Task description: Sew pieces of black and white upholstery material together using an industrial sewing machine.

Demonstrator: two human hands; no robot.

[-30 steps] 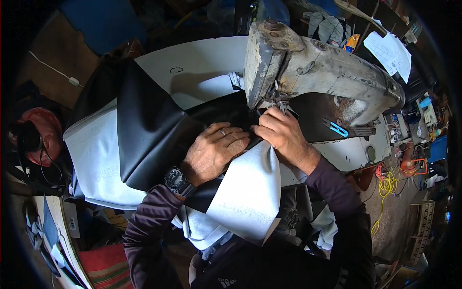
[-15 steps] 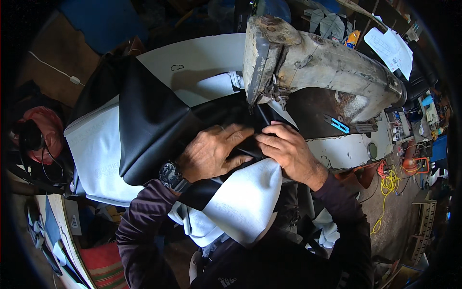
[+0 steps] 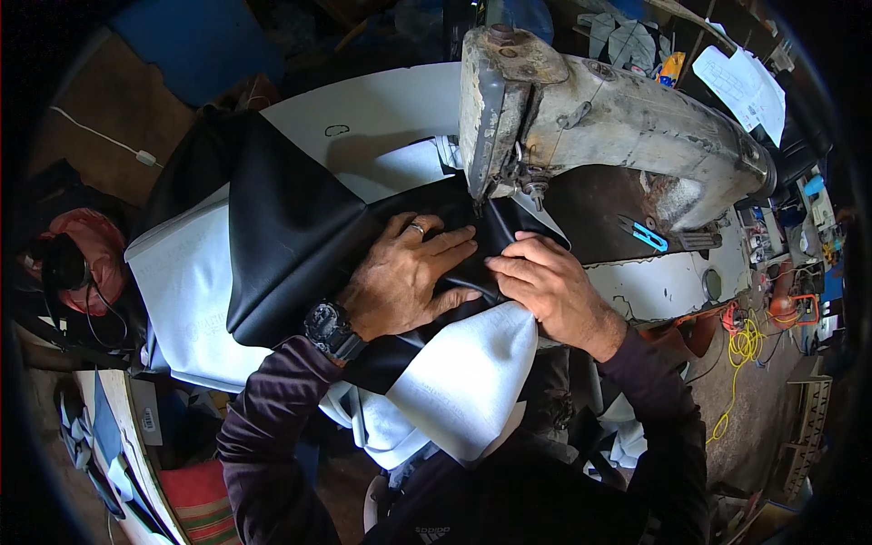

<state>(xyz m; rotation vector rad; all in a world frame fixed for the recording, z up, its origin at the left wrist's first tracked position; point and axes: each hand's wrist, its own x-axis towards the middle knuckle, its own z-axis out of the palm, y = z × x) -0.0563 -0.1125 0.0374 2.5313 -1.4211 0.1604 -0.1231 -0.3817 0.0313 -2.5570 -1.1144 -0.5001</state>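
Note:
A large piece of black leather-like sheet [image 3: 286, 241] with a white backing lies in folds under the head of an old, worn sewing machine [image 3: 590, 118]. My left hand [image 3: 395, 286], with a ring and a black watch, lies on the black side with its fingers spread. On the other side of the seam area, my right hand [image 3: 559, 286] has its fingers curled over the sheet's edge, thumb hidden. Below it a turned-over flap shows the white backing [image 3: 468, 381]. Both hands are just in front of the presser foot [image 3: 480, 207]; the needle's tip is hidden.
Blue thread snips [image 3: 649, 237] lie on the machine bed beside the arm's base. A white paper [image 3: 740, 86] sits at the back right. The pale tabletop [image 3: 391, 95] extends behind the sheet. A yellow cord [image 3: 745, 345] lies on the floor at right.
The fingers of my left hand, blurred before, now rest still and spread on the black sheet. My right hand keeps its hold. The whole view has shifted slightly.

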